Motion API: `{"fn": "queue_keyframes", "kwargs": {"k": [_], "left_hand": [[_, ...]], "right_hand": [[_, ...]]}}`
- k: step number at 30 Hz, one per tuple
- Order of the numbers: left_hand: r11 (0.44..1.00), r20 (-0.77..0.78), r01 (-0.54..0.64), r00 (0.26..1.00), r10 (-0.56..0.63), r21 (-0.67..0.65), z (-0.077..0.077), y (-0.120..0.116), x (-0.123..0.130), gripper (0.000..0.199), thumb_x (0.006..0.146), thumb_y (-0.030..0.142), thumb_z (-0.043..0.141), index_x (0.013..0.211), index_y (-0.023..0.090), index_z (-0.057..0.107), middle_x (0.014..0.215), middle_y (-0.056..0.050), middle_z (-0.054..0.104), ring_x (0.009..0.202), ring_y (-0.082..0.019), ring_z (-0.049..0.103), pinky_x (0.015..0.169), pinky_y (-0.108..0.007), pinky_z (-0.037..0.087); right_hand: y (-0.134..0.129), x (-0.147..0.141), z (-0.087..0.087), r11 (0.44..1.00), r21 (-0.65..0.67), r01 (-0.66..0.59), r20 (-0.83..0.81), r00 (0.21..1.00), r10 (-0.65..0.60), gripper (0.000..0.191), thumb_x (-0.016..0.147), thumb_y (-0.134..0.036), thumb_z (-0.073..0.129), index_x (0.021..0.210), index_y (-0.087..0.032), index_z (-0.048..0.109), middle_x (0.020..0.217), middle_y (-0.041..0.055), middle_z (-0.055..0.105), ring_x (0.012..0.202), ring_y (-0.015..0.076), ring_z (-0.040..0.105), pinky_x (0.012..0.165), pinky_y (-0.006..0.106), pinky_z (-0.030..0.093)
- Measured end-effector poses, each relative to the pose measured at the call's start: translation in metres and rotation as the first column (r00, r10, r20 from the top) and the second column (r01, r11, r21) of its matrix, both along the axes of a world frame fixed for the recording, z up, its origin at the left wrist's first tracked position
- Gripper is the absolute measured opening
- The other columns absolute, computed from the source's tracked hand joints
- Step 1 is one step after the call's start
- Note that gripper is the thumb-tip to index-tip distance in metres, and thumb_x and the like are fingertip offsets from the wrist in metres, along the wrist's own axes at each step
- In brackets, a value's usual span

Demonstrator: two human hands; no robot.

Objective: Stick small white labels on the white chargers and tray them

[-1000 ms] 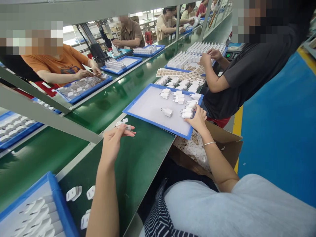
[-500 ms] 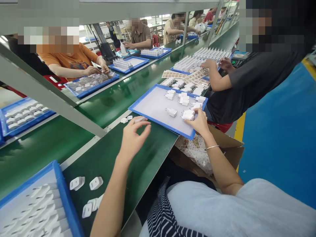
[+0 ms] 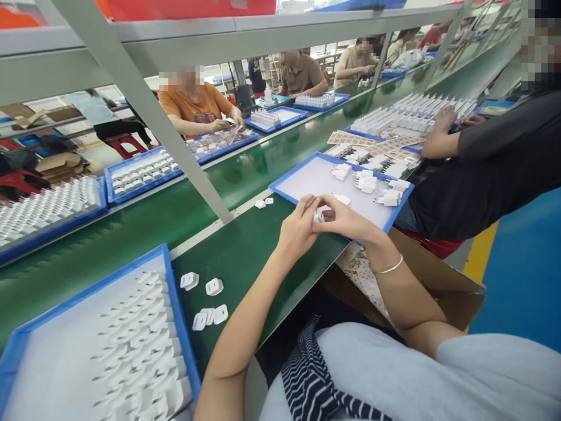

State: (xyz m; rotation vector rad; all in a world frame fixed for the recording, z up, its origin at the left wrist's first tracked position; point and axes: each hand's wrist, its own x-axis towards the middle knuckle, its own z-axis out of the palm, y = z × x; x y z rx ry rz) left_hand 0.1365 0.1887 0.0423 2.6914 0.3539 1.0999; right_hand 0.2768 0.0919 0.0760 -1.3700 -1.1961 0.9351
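Note:
My left hand [image 3: 297,234] and my right hand [image 3: 353,223] meet over the near edge of a blue-rimmed tray [image 3: 287,179]. Between them is a small white charger plug [image 3: 319,215], pinched by my right hand and mostly hidden by fingers. The left fingers are closed against it, and a thin greyish edge shows between them that I cannot make out. More white charger plugs [image 3: 364,182] with two pins lie in the tray. Left of my forearm, small white slotted end caps [image 3: 214,286] rest in loose stacks on the green bench [image 3: 245,257].
A tray [image 3: 169,292] at lower left holds rows of white plugs. Beyond it runs a green conveyor [image 3: 236,166] with a slanting metal post [image 3: 175,140]. A co-worker in a dark sleeve [image 3: 495,140] sits at right, above an open cardboard box [image 3: 438,280]. Other people work across the belt.
My right hand has lifted a charger plug from the tray and brought it left to my left hand, which has moved in to meet it. The view has swung left.

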Motion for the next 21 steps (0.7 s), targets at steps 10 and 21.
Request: {"fn": "queue_keyframes", "kwargs": {"k": [10,21], "left_hand": [[0.956,0.462,0.189,0.884,-0.067,-0.224,0.040,0.013,-0.020,0.043,0.082,0.034,0.079,0.122,0.022,0.068,0.124,-0.012,0.067,0.120,-0.025,0.063,0.102,-0.044,0.054],[0.662,0.573,0.455,0.818,-0.047,-0.595,0.087,-0.004,-0.060,0.044,0.070,0.029,0.088,0.112,0.025,0.076,0.123,-0.008,0.070,0.115,-0.027,0.068,0.099,-0.041,0.057]], "right_hand": [[0.011,-0.005,0.015,0.954,0.261,-0.147,-0.433,0.865,0.252,0.035,0.082,-0.026,0.075,0.117,-0.028,0.074,0.118,0.0021,0.070,0.101,0.0163,0.064,0.087,0.028,0.055],[0.045,-0.027,0.062,0.823,0.566,-0.044,-0.215,0.956,0.199,0.017,0.087,-0.035,0.074,0.082,-0.019,0.077,0.057,-0.0009,0.062,0.053,0.0104,0.053,0.049,0.023,0.040]]}}
